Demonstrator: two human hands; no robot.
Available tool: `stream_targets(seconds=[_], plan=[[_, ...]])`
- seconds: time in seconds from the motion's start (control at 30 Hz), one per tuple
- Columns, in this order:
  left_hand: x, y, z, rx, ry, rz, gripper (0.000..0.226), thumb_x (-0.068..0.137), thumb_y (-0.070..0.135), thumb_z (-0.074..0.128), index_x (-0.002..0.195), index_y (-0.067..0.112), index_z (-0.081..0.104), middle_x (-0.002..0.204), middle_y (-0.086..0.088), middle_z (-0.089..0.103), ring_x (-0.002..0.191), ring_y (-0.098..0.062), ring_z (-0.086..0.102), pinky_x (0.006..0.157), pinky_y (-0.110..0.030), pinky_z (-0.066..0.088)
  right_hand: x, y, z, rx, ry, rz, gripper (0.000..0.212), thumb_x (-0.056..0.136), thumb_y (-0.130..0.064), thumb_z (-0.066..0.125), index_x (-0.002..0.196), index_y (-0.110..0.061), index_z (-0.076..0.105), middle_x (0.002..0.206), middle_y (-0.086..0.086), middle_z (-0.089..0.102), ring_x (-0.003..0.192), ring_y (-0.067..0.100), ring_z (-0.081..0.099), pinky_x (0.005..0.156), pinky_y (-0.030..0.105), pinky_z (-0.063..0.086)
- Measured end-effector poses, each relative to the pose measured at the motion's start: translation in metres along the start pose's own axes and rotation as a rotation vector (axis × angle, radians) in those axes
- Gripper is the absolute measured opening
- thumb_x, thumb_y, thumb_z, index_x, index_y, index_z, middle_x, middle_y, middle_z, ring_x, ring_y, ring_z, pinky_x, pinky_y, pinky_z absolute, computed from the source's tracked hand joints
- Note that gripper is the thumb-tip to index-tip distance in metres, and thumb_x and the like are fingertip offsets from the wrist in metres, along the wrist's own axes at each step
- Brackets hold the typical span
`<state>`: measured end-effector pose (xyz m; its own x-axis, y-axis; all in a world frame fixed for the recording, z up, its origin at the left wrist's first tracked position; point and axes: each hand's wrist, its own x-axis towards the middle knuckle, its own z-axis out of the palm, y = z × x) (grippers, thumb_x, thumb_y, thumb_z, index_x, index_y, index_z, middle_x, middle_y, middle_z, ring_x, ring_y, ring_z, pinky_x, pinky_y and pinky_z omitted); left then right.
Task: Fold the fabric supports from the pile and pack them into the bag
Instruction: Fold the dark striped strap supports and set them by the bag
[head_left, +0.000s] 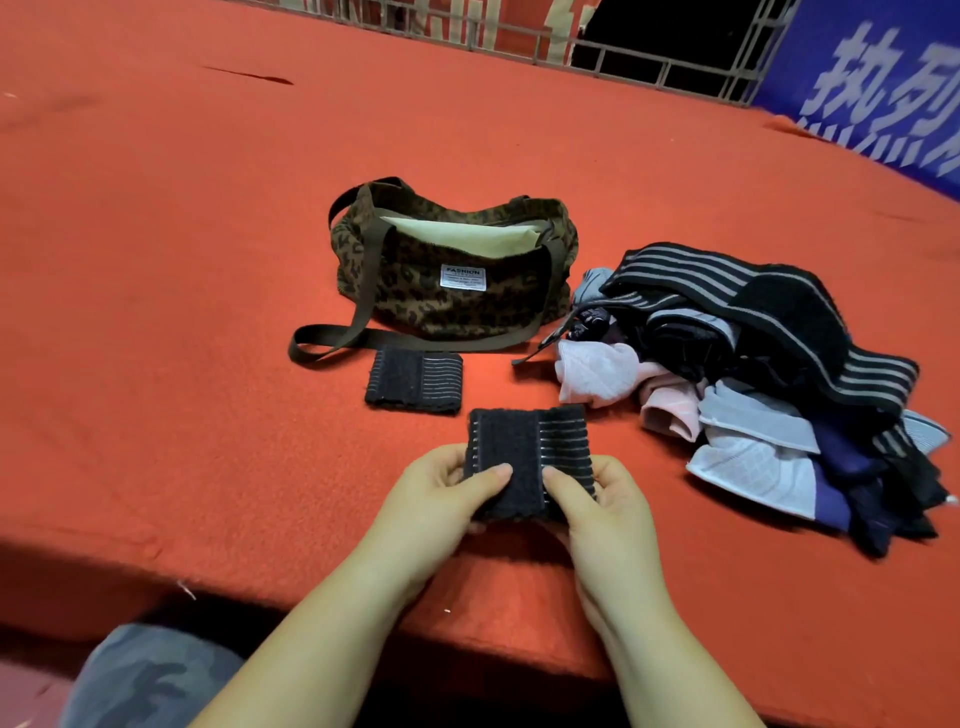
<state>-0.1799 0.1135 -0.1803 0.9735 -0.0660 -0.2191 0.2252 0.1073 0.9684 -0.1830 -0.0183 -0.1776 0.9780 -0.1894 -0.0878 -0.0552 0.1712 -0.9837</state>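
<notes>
**Folded black support held in both hands at the near edge**

A folded black fabric support with thin grey stripes (527, 457) is held just above the red felt-covered table (182, 260), near its front edge. It is gripped by the left hand (441, 499) at its left side and by the right hand (597, 509) at its right side. Both thumbs are pressed on the top face, close together, with the remaining fingers curled underneath. The fuzzy fastening patch is turned upward.

A second folded black striped support (414, 382) lies flat on the felt, just beyond the held one and slightly to the left, apart from it. Directly behind it stands a leopard-print fabric bag with olive webbing straps (452, 291). The bag's mouth is open and a pale lining is seen inside. One strap is trailed across the felt in front.

To the right of the bag, a loose pile of unfolded supports in black, grey, pink, white and navy (743, 384) is heaped on the table.

A blue banner with white characters (883, 88) is noted at the far right, beside a metal railing (649, 57).
</notes>
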Motion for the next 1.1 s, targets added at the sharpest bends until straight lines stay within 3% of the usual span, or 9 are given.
stream_targets(seconds=[0.17, 0.33, 0.47, 0.57, 0.77, 0.87, 0.93, 1.0, 1.1], plan=[[0.009, 0.001, -0.018, 0.057, 0.123, 0.125, 0.015, 0.089, 0.004, 0.059, 0.102, 0.008, 0.064, 0.087, 0.002, 0.072, 0.066, 0.005, 0.064, 0.053, -0.008, 0.042, 0.013, 0.009, 0.017, -0.075, -0.022, -0.055, 0.015, 0.084, 0.002, 0.064, 0.090, -0.005, 0.052, 0.067, 0.001, 0.070, 0.063, 0.012, 0.064, 0.060, 0.021, 0.051], [0.022, 0.001, -0.044, 0.188, 0.203, 0.143, 0.013, 0.087, 0.010, 0.064, 0.099, 0.016, 0.067, 0.087, 0.005, 0.074, 0.068, 0.005, 0.065, 0.056, -0.007, 0.043, 0.027, 0.016, 0.034, -0.213, -0.068, -0.111, 0.027, 0.082, -0.003, 0.069, 0.101, -0.014, 0.054, 0.082, 0.002, 0.073, 0.071, 0.010, 0.069, 0.064, 0.020, 0.052], [0.043, 0.008, -0.067, 0.350, 0.353, 0.167, 0.009, 0.080, 0.020, 0.074, 0.087, 0.022, 0.069, 0.072, 0.008, 0.072, 0.068, -0.005, 0.067, 0.065, -0.021, 0.046, 0.046, 0.021, 0.054, -0.328, -0.079, -0.161, 0.035, 0.080, -0.009, 0.072, 0.105, -0.022, 0.050, 0.076, 0.002, 0.069, 0.064, 0.011, 0.066, 0.062, 0.024, 0.051], [0.059, 0.023, -0.078, 0.598, 0.482, 0.195, 0.012, 0.078, 0.032, 0.074, 0.084, 0.024, 0.069, 0.062, 0.012, 0.061, 0.060, 0.002, 0.056, 0.058, -0.008, 0.037, 0.066, 0.020, 0.073, -0.442, -0.073, -0.248, 0.038, 0.081, -0.012, 0.071, 0.099, -0.033, 0.045, 0.075, 0.000, 0.065, 0.060, 0.006, 0.062, 0.059, 0.017, 0.046], [0.089, 0.038, -0.088, 0.817, 0.538, 0.148, 0.034, 0.085, 0.040, 0.065, 0.114, 0.024, 0.064, 0.103, 0.000, 0.069, 0.104, -0.021, 0.061, 0.080, -0.030, 0.044, 0.103, 0.021, 0.097, -0.727, -0.082, -0.353, 0.041, 0.083, -0.020, 0.069, 0.114, -0.026, 0.044, 0.066, -0.014, 0.051, 0.060, -0.001, 0.051, 0.056, 0.014, 0.038], [0.097, 0.024, -0.092, 0.909, 0.530, 0.112, 0.053, 0.085, 0.039, 0.065, 0.132, 0.025, 0.045, 0.119, -0.004, 0.062, 0.113, -0.026, 0.056, 0.086, -0.034, 0.043, 0.111, 0.033, 0.097, -0.919, -0.100, -0.364, 0.049, 0.082, -0.027, 0.068, 0.126, -0.022, 0.045, 0.087, -0.009, 0.055, 0.086, 0.014, 0.057, 0.074, 0.027, 0.043], [0.098, 0.014, -0.093, 0.984, 0.551, 0.198, 0.059, 0.081, 0.035, 0.070, 0.133, 0.024, 0.044, 0.117, -0.005, 0.058, 0.108, -0.029, 0.056, 0.085, -0.038, 0.043, 0.114, 0.046, 0.094, -1.037, -0.026, -0.533, 0.045, 0.080, -0.034, 0.067, 0.121, -0.021, 0.053, 0.102, -0.001, 0.057, 0.095, 0.020, 0.056, 0.082, 0.034, 0.045], [0.103, 0.003, -0.095, 1.136, 0.559, 0.398, 0.055, 0.068, 0.024, 0.081, 0.118, 0.018, 0.059, 0.101, -0.008, 0.060, 0.090, -0.032, 0.060, 0.075, -0.042, 0.047, 0.114, 0.055, 0.094, -1.114, 0.013, -0.772, 0.033, 0.077, -0.037, 0.057, 0.107, -0.023, 0.059, 0.098, -0.001, 0.060, 0.091, 0.018, 0.052, 0.081, 0.031, 0.041], [0.108, -0.007, -0.092, 1.284, 0.552, 0.581, 0.023, 0.070, 0.019, 0.072, 0.093, 0.015, 0.071, 0.090, -0.005, 0.063, 0.074, -0.029, 0.061, 0.062, -0.039, 0.049, 0.118, 0.058, 0.094, -1.196, -0.107, -0.953, 0.025, 0.079, -0.026, 0.048, 0.094, -0.021, 0.067, 0.091, -0.004, 0.065, 0.091, 0.015, 0.050, 0.078, 0.027, 0.033]])
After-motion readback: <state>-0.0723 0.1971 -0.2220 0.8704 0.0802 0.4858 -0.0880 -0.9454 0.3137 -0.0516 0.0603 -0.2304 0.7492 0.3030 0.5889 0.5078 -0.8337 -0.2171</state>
